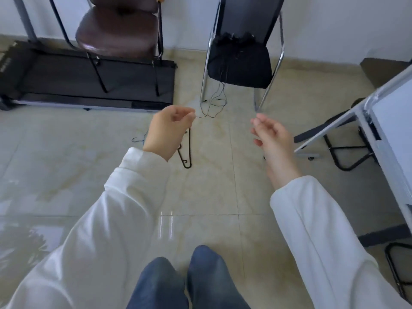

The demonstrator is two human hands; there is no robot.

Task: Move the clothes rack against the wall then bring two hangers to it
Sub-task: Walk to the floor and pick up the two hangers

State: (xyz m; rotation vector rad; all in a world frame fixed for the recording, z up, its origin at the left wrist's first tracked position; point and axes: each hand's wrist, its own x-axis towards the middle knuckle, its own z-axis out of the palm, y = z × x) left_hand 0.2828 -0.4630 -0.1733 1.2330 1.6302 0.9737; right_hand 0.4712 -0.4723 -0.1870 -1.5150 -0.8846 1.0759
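A thin black wire hanger (186, 152) lies flat on the tiled floor, mostly hidden behind my left hand (166, 132). Its hook (136, 139) pokes out to the left of my wrist. My left hand hovers above the hanger with fingers curled loosely and nothing in it. My right hand (270, 136) floats to the right, palm turned inward, fingers apart and empty. Only one hanger is clearly visible. No clothes rack is in view.
A brown padded chair (118, 30) stands on a black treadmill (89, 85) at the back left. A black chair (240, 61) with chrome legs and dangling threads stands behind the hanger. A white table (383, 112) edge and black folding legs are on the right. My feet (185, 282) are below.
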